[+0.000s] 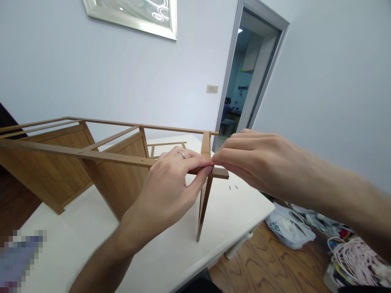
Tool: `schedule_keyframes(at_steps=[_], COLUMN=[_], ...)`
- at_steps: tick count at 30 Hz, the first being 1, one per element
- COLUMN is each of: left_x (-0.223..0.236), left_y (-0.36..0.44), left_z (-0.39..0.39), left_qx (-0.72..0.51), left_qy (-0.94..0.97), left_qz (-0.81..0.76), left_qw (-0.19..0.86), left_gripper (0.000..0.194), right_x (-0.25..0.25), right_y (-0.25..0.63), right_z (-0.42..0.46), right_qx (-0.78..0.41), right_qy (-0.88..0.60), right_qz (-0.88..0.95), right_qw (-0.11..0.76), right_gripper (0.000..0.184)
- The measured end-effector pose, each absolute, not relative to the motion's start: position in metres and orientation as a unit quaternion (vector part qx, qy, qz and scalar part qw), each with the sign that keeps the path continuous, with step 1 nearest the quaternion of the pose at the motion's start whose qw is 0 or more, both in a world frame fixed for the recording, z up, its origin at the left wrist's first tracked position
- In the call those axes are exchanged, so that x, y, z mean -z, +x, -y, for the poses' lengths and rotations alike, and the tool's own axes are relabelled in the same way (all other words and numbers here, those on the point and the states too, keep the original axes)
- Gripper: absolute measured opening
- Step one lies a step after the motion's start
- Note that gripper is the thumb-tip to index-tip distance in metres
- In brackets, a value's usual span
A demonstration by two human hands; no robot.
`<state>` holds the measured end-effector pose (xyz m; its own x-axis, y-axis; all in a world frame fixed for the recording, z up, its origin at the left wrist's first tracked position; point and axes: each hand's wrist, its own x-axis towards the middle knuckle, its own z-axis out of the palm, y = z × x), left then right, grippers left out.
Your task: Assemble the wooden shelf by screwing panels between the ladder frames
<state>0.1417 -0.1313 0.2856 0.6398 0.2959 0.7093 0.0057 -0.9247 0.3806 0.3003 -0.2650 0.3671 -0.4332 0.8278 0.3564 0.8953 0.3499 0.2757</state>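
Note:
A brown wooden shelf frame (116, 157) lies on the white table (232, 219), its shelf panels standing on edge. At the right end of its near rail, my left hand (171, 183), with a ring on one finger, pinches the rail near the joint with the end panel (205, 199). My right hand (253, 156) has its thumb and fingertips together at the same joint, touching the left fingertips. Whatever sits between the right fingertips is too small or hidden to make out. Two small screws (233, 187) lie on the table just right of the end panel.
Behind the frame lies another slim wooden piece (168, 144) on the table. On the floor at right are a white plastic bag (288, 226) and a box with pink cord (354, 260). A doorway (244, 73) opens at the back, with a person (227, 114) seated beyond.

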Motion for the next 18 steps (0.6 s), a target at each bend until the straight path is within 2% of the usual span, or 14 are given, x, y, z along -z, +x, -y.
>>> schedule_keyframes(at_steps=[11, 18], left_x=[-0.2873, -0.2868], left_y=[0.1404, 0.1402], left_z=[0.1318, 0.1313], left_qx=[-0.408, -0.408], left_qy=[0.888, 0.889], left_qz=[-0.093, -0.096], left_qw=[0.191, 0.186], left_gripper=[0.021, 0.02], right_x=[-0.3654, -0.3714], right_y=[0.3047, 0.3024], right_z=[0.2618, 0.261], right_qx=[0.189, 0.194], right_qy=[-0.547, -0.545], right_qz=[0.807, 0.81], right_qw=[0.119, 0.097], right_gripper=[0.025, 0.028])
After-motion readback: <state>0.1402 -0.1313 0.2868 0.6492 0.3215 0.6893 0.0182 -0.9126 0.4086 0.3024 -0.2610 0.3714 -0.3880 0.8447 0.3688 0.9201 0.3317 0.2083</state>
